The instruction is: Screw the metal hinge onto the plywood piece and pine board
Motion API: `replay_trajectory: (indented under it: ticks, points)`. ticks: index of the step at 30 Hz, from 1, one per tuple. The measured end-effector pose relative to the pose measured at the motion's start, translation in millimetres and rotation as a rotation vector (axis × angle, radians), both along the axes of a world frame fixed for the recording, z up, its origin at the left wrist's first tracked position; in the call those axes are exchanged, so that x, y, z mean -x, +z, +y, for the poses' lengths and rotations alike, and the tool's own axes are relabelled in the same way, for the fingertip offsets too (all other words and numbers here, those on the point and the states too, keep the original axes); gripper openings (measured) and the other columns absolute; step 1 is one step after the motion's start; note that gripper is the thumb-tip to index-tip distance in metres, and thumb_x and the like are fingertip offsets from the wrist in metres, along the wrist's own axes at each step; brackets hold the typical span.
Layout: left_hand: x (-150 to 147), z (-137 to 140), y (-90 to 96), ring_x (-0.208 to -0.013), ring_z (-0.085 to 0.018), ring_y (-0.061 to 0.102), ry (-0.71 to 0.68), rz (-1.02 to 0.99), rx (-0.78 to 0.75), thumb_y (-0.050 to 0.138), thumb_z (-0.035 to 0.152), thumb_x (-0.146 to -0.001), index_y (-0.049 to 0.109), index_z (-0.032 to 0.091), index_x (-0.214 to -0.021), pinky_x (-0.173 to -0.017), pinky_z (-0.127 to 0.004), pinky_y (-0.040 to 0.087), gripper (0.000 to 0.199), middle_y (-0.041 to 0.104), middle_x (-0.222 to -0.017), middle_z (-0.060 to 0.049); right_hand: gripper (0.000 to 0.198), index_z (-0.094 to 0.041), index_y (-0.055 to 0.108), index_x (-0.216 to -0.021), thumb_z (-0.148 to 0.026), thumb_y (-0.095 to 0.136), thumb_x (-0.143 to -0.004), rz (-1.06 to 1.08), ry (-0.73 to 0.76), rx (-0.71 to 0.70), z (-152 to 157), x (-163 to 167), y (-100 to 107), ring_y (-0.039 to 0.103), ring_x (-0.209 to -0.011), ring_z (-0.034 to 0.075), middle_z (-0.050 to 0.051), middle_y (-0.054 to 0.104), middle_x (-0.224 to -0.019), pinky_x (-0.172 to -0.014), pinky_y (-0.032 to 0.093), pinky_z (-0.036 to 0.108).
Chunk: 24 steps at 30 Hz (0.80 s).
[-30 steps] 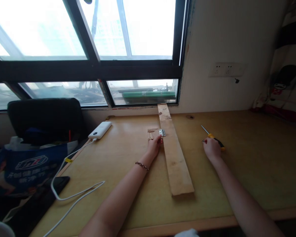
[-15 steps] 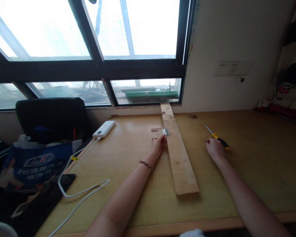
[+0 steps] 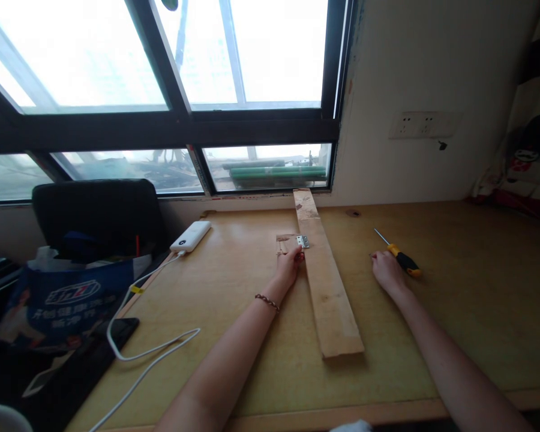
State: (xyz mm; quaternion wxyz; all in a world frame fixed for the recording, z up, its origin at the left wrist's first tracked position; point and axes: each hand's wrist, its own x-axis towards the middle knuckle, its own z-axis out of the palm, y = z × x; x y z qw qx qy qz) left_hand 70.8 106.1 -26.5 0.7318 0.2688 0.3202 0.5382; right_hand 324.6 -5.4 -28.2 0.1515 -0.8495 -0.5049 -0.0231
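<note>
My left hand (image 3: pixel 288 268) pins the small silver metal hinge (image 3: pixel 302 241) against the long pale wooden plank (image 3: pixel 326 282) at twelve o'clock on the tabletop (image 3: pixel 454 300), steadying it, while my right hand (image 3: pixel 387 270) rests loosely curled, holding nothing, beside the yellow-and-black-handled screwdriver (image 3: pixel 399 256) at two o'clock.

Since the first picture the view has swung a little to the left, so the plank (image 3: pixel 326 282), the power bank (image 3: pixel 191 236) and the black chair (image 3: pixel 99 213) all sit further right in the frame. Against the plank, the right hand (image 3: pixel 386 270) has drawn slightly nearer over the last half second, its fingertips now beside the shaft end of the yellow-handled screwdriver (image 3: pixel 398 254) rather than level with its handle. The left hand (image 3: pixel 289 268) shows no shift against the plank.
</note>
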Motion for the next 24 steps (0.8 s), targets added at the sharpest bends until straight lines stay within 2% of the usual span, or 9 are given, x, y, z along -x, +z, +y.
replay_trajectory:
  ticks: [3,5,8,11,14,17,21,24]
  points:
    - [0.1,0.2,-0.5,-0.048,-0.006,0.053,0.003,0.005,0.000,0.072,0.013,-0.059,0.059,0.012,-0.075,-0.049,-0.017,0.043,0.021,0.061,-0.061,0.002,0.024,-0.011,0.063,-0.092,-0.019,0.042,-0.085,0.078,0.019,-0.133,1.9,3.6,0.0,0.057,-0.087,0.021,0.015,0.060,-0.094,-0.076,0.042,0.029]
    - [0.1,-0.1,-0.4,-0.048,-0.005,0.053,0.005,0.000,-0.005,0.072,0.012,-0.058,0.060,0.012,-0.075,-0.049,-0.017,0.043,0.021,0.061,-0.062,0.001,0.022,-0.011,0.063,-0.089,-0.021,0.043,-0.083,0.169,0.054,-0.283,2.6,10.3,0.3,0.057,-0.085,0.020,0.014,0.061,-0.091,-0.077,0.042,0.030]
    - [0.0,-0.6,0.2,-0.048,-0.005,0.052,0.005,-0.005,-0.011,0.072,0.012,-0.057,0.060,0.011,-0.075,-0.049,-0.016,0.043,0.022,0.061,-0.061,0.001,0.024,-0.012,0.061,-0.087,-0.031,0.048,-0.081,0.459,0.160,-0.533,3.7,29.0,3.2,0.059,-0.079,0.019,0.012,0.063,-0.088,-0.073,0.045,0.030]
    - [-0.1,-1.0,0.4,-0.048,-0.005,0.052,0.003,0.002,-0.007,0.073,0.014,-0.056,0.060,0.011,-0.077,-0.049,-0.016,0.043,0.025,0.061,-0.062,0.001,0.033,-0.013,0.062,-0.084,-0.044,0.057,-0.073,0.796,0.262,-0.658,11.8,55.0,13.5,0.061,-0.076,0.019,0.010,0.066,-0.082,-0.070,0.047,0.030]
    - [0.0,-1.4,0.6,-0.049,-0.006,0.053,-0.004,-0.003,-0.013,0.074,0.015,-0.056,0.060,0.011,-0.079,-0.050,-0.016,0.043,0.027,0.062,-0.063,0.000,0.038,-0.012,0.064,-0.078,-0.048,0.066,-0.063,0.962,0.345,-0.662,35.5,81.2,30.8,0.062,-0.074,0.020,0.009,0.068,-0.078,-0.069,0.048,0.031]
    - [0.5,-2.0,1.4,-0.051,-0.006,0.054,-0.006,-0.010,-0.018,0.074,0.014,-0.055,0.061,0.010,-0.079,-0.052,-0.017,0.044,0.027,0.064,-0.066,-0.001,0.036,-0.012,0.067,-0.075,-0.044,0.069,-0.059,1.018,0.419,-0.641,72.7,103.2,45.3,0.064,-0.074,0.020,0.009,0.070,-0.078,-0.070,0.049,0.031]
    - [1.0,-2.4,2.6,-0.050,-0.005,0.054,-0.007,0.006,-0.005,0.074,0.014,-0.056,0.062,0.010,-0.080,-0.051,-0.017,0.042,0.027,0.064,-0.067,-0.001,0.027,-0.014,0.070,-0.074,-0.037,0.069,-0.060,0.923,0.426,-0.551,116.5,123.5,46.1,0.065,-0.072,0.019,0.007,0.071,-0.075,-0.067,0.049,0.028]
    - [0.8,-2.0,3.0,-0.048,-0.005,0.052,0.003,0.015,0.018,0.073,0.012,-0.056,0.062,0.010,-0.076,-0.049,-0.017,0.041,0.024,0.062,-0.063,0.000,0.020,-0.017,0.072,-0.074,-0.034,0.067,-0.062,0.740,0.378,-0.490,128.7,130.5,38.1,0.064,-0.066,0.017,0.004,0.070,-0.070,-0.060,0.047,0.025]
